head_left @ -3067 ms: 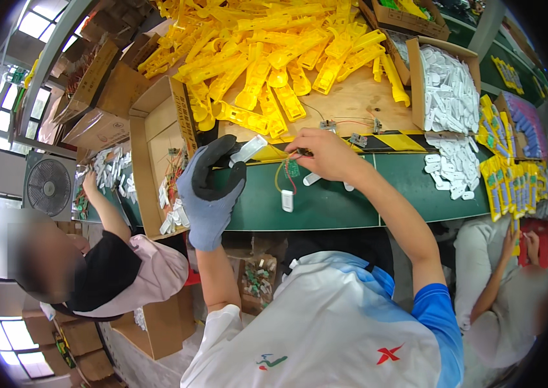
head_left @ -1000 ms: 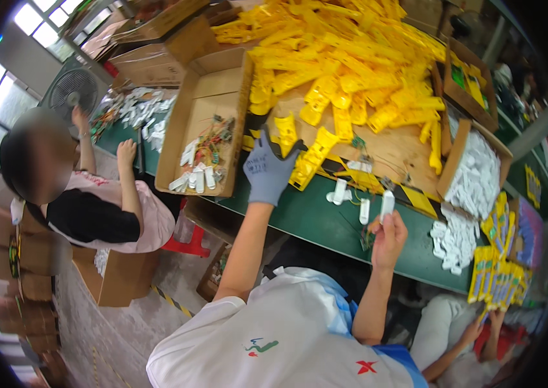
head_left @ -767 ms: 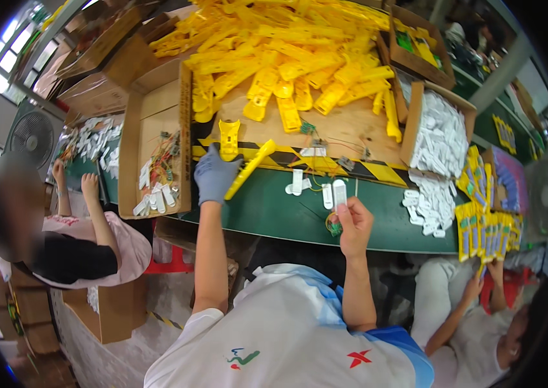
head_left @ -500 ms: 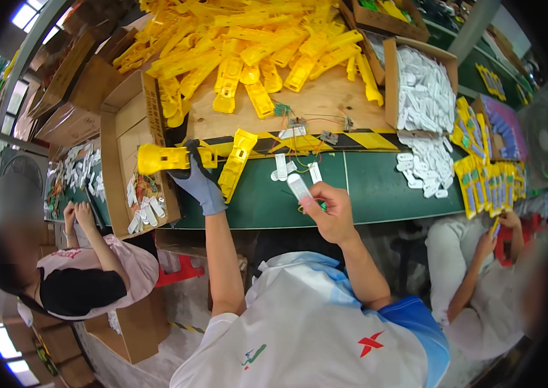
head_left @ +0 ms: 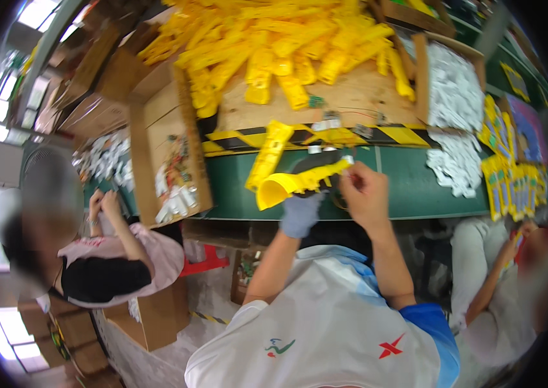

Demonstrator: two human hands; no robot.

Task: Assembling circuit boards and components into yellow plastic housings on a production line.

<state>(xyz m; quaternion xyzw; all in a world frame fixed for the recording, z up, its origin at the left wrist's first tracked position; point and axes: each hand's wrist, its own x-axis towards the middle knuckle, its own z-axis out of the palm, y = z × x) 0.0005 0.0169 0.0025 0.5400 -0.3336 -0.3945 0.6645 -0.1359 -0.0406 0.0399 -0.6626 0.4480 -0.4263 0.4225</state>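
- Long green tabletop, beneath both hands.
- Heap of yellow plastic shells, beyond it.
- Flared yellow plastic shell, held above the tabletop.
- Left hand, grey-and-black gloved, fingers wrapped round that shell.
- Bare right hand, fingertips narrowed at its slimmer end; any grip too blurred to tell.

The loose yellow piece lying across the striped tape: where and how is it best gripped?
Probably by the middle of the loose yellow piece, pinched across its long edges, coming from above and its left: it is long and narrow, slants from the striped tape onto the green tabletop, and the held yellow piece crowds its near end.
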